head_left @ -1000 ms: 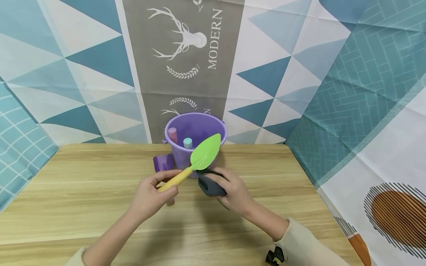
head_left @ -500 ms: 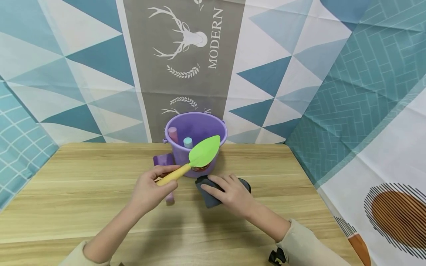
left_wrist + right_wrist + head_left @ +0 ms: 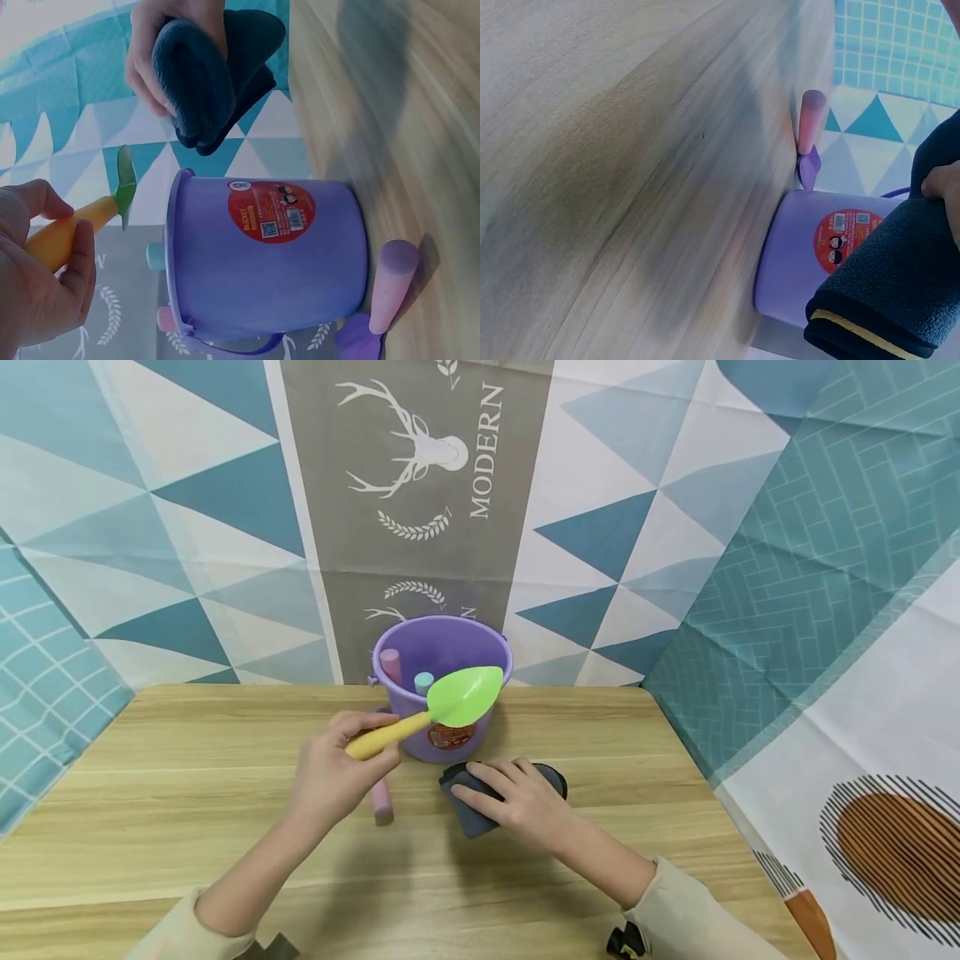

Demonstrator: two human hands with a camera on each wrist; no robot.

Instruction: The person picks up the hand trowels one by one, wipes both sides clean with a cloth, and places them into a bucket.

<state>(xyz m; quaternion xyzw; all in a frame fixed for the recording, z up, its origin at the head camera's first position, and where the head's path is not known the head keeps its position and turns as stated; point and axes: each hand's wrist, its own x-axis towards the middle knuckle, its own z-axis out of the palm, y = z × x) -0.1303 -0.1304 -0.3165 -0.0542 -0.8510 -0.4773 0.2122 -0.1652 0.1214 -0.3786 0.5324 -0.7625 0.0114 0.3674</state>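
Observation:
My left hand [image 3: 337,768] pinches the yellow handle of a toy trowel [image 3: 467,696] between thumb and fingers. Its bright green blade overlaps the front of a purple bucket [image 3: 442,745] in the head view. A folded dark grey towel [image 3: 900,262] is in the grip of my right hand [image 3: 528,802], lower and to the right of the blade. The left wrist view shows the towel [image 3: 199,82] held above the table, apart from the trowel [image 3: 126,187]. Part of my right hand's grip is hidden behind the cloth.
Inside the bucket stand a pink handle [image 3: 391,664] and a teal handle [image 3: 423,682]. Left of the bucket, a purple shovel with a pink handle [image 3: 382,800] lies on the wooden table [image 3: 187,777]. A patterned cloth backdrop [image 3: 600,527] rises behind the table.
My right hand has drawn the towel down and away from the trowel blade, and the cloth has changed its fold. My left hand has moved slightly up and left, tilting the trowel flatter.

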